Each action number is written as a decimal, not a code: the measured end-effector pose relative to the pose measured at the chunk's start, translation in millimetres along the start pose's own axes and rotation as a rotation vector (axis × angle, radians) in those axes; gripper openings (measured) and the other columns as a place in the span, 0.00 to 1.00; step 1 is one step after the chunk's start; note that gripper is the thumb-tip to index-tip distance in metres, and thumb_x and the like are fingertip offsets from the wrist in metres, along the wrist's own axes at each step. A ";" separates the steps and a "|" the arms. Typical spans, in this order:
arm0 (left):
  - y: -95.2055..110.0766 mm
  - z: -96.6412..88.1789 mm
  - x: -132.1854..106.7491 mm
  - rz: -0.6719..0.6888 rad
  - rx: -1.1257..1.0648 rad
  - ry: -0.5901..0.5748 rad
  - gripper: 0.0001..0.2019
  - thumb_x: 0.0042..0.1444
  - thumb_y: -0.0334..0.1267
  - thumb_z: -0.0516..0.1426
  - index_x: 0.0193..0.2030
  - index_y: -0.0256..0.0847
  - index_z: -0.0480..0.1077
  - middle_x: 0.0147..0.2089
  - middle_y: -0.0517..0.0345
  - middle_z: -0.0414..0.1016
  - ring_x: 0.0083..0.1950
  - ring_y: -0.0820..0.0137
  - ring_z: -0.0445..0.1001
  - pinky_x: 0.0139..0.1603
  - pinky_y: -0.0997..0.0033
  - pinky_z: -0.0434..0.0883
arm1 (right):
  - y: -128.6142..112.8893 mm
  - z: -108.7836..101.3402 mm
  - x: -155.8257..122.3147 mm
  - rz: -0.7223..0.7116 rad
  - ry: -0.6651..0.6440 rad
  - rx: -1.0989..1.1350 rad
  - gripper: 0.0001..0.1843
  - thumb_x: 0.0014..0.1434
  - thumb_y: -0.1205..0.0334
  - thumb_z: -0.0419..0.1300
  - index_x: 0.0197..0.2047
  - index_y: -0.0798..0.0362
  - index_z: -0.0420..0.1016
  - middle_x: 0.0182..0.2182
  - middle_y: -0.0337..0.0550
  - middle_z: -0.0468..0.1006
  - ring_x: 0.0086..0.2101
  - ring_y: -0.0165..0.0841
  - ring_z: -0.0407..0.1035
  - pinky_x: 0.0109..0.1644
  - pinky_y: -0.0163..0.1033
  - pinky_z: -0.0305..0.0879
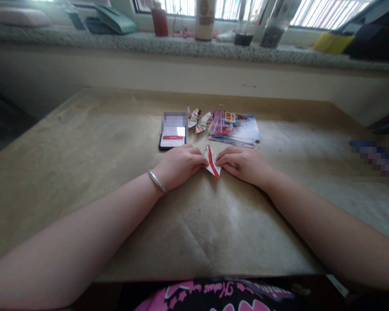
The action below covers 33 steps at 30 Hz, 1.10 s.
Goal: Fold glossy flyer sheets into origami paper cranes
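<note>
Between my hands is a small folded piece of paper [213, 163], white with a red stripe, pointed at its top and bottom. My left hand [183, 165] pinches its left edge, and a silver bangle sits on that wrist. The fingers of my right hand [244, 164] close on its right edge. Just beyond my left hand lies a phone [173, 139] with a lit screen. Several folded paper shapes [199, 121], white with red print, stand past the folded piece. A stack of colourful printed sheets [236, 125] lies beyond my right hand.
The tan table [116, 129] reaches to the wall. A blue, partly blurred object [376, 160] is at the far right. Above, a speckled stone sill [168, 45] holds bottles, a red container [160, 21] and a yellow item [333, 42].
</note>
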<state>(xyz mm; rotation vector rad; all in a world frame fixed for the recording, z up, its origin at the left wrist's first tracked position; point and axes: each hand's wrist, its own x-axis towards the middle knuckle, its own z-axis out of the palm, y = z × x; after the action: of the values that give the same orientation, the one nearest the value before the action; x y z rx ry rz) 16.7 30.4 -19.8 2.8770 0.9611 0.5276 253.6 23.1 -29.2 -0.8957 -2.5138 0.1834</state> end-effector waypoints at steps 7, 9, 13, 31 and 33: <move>0.2 -0.5 -0.6 0.068 0.077 0.011 0.12 0.63 0.34 0.52 0.45 0.47 0.77 0.39 0.56 0.77 0.37 0.70 0.72 0.38 0.71 0.67 | -4.7 -2.2 0.7 -0.008 -0.035 -0.092 0.15 0.62 0.67 0.53 0.44 0.46 0.80 0.40 0.44 0.80 0.39 0.35 0.72 0.42 0.40 0.67; 0.2 -0.7 -0.4 0.074 0.093 0.008 0.12 0.63 0.35 0.53 0.44 0.47 0.77 0.39 0.57 0.77 0.38 0.70 0.72 0.38 0.71 0.67 | -5.5 -2.7 1.0 -0.014 -0.038 -0.104 0.15 0.61 0.67 0.54 0.43 0.47 0.81 0.39 0.44 0.80 0.38 0.34 0.72 0.41 0.40 0.67; 0.7 -1.4 0.2 0.077 0.130 -0.014 0.11 0.63 0.35 0.53 0.44 0.47 0.77 0.39 0.56 0.77 0.39 0.69 0.72 0.38 0.71 0.67 | -6.1 -2.6 1.1 -0.017 -0.039 -0.118 0.14 0.61 0.67 0.54 0.42 0.48 0.81 0.39 0.44 0.80 0.38 0.35 0.72 0.41 0.40 0.67; 0.7 -19.2 0.5 0.113 0.212 -0.178 0.13 0.62 0.32 0.54 0.46 0.50 0.77 0.43 0.58 0.76 0.41 0.69 0.72 0.40 0.72 0.67 | -0.7 -9.1 -3.3 -0.022 -0.124 -0.161 0.14 0.60 0.69 0.54 0.43 0.48 0.80 0.46 0.40 0.80 0.42 0.36 0.76 0.45 0.40 0.70; -0.6 -19.0 0.2 0.109 0.195 -0.177 0.13 0.62 0.32 0.53 0.45 0.50 0.77 0.43 0.58 0.76 0.41 0.70 0.72 0.39 0.72 0.67 | -0.1 -9.5 -3.6 -0.022 -0.129 -0.141 0.14 0.60 0.69 0.54 0.43 0.48 0.80 0.46 0.41 0.80 0.43 0.36 0.76 0.46 0.40 0.71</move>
<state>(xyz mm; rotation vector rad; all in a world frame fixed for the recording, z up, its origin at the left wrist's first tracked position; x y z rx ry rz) 10.1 30.2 -2.0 3.0971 0.8783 0.1889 260.4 20.5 -22.1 -0.9381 -2.6826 0.0587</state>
